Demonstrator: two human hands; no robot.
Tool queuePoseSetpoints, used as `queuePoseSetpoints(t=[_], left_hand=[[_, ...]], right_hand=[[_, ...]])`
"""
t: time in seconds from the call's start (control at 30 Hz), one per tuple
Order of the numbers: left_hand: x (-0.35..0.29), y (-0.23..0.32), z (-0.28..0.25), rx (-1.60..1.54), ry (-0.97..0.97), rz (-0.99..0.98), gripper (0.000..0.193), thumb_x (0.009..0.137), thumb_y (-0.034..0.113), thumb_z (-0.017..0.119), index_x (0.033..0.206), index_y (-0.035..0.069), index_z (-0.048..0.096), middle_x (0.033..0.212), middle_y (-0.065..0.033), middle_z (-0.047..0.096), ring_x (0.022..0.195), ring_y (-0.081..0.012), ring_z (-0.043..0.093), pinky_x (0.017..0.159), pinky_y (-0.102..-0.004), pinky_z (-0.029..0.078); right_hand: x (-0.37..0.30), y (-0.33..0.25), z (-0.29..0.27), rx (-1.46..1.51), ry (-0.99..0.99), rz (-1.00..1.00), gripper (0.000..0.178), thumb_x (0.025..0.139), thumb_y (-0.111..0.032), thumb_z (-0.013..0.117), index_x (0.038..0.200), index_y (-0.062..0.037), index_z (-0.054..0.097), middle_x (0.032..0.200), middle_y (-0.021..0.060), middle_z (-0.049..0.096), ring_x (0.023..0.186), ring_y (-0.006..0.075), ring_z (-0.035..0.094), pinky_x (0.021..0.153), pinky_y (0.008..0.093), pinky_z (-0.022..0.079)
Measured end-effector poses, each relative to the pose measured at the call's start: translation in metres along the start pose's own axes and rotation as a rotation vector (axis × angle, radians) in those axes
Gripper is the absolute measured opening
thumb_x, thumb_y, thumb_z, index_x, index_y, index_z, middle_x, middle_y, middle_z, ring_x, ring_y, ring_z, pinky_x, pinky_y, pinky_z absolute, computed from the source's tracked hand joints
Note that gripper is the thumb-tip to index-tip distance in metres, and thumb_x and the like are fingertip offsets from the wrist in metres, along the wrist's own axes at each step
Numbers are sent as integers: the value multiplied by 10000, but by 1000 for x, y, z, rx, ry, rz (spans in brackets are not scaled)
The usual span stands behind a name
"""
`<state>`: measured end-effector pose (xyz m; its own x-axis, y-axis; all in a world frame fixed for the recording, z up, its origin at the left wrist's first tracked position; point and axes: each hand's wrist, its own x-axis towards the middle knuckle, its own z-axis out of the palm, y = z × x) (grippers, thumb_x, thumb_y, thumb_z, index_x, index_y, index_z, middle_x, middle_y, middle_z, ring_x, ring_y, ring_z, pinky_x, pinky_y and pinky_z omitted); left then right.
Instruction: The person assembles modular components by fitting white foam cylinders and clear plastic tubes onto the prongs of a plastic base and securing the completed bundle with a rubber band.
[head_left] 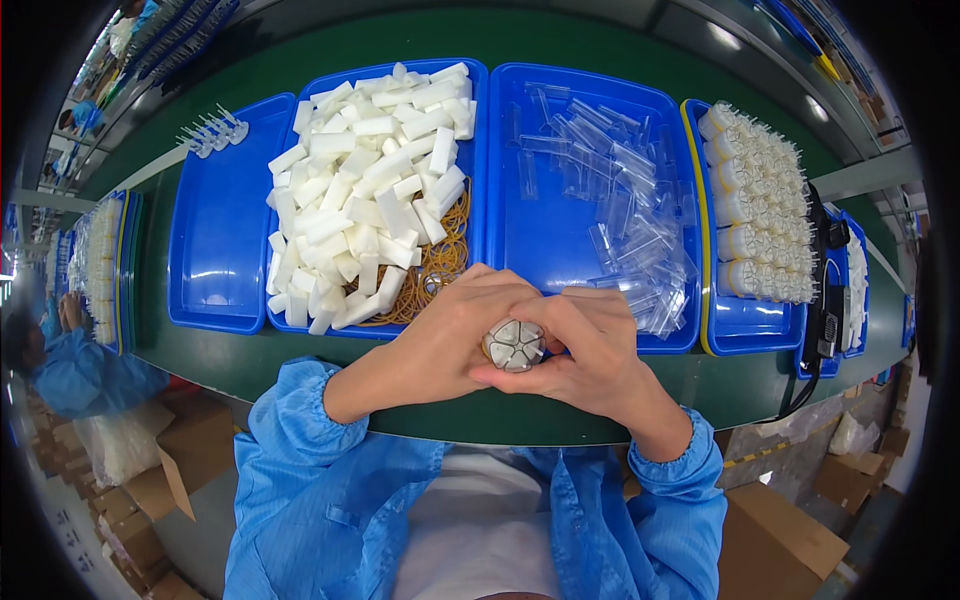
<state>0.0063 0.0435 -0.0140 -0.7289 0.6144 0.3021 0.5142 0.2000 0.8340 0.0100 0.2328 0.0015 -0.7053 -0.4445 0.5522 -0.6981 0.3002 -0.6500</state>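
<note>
Head view: the left hand [450, 325] and right hand [598, 345] gripped a round, whitish, wedge-segmented bundle [514, 345] above the dark-green desk [500, 418], near a blue plastic tray [540, 230].

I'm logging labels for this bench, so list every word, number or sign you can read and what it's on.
No text is readable.
White segmented bundle between left hand and right hand: no lettering visible.
Black device, right side: any markings too small to read.
Cardboard box, lower right: no lettering legible.
</note>
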Motion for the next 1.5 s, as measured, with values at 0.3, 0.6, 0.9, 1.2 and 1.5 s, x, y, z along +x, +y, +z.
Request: queuePoseSetpoints(t=[0.3,0.6,0.9,1.2,1.5], left_hand=[[0,2,6,56,70,-118,354,640,191,782,912,6,651,869,-122,645,851,-319,615,751,-391,429],[2,15,17,89,104,-36,463,617,134,812,1034,22,645,999,-114,668,956,-307,625,831,-392,451],[-1,23,9,88,232,-83,551,716,95,834,1213,13,611,1093,-141,666,1025,-295,608,908,-375,468],[1,22,12,85,197,-104,429,769,77,801,1165,16,646,1016,-125,678,944,-269,610,840,-358,475],[-8,21,5,14,257,-36,389,779,21,790,1148,-3,668,985,-116,692,817,-196,661,724,-313,534]], right_hand=[[2,-2,8,-177,89,-88,407,643,-260,925,852,-59,639,651,36,587,514,188,578,473,295,424],[-3,-16,-8,-228,65,-143,317,735,-295,839,748,-94,594,646,29,563,526,196,572,484,304,444],[-71,-18,-169,-807,687,518,306,759,-222,862,917,-57,658,647,-8,578,518,35,467,457,215,361],[-161,51,-244,-1012,704,832,357,889,-317,763,1073,-22,683,619,26,500,570,117,481,535,301,410],[-169,77,-249,-993,521,971,459,918,-365,724,1192,-1,668,730,26,579,655,136,478,587,306,419]])
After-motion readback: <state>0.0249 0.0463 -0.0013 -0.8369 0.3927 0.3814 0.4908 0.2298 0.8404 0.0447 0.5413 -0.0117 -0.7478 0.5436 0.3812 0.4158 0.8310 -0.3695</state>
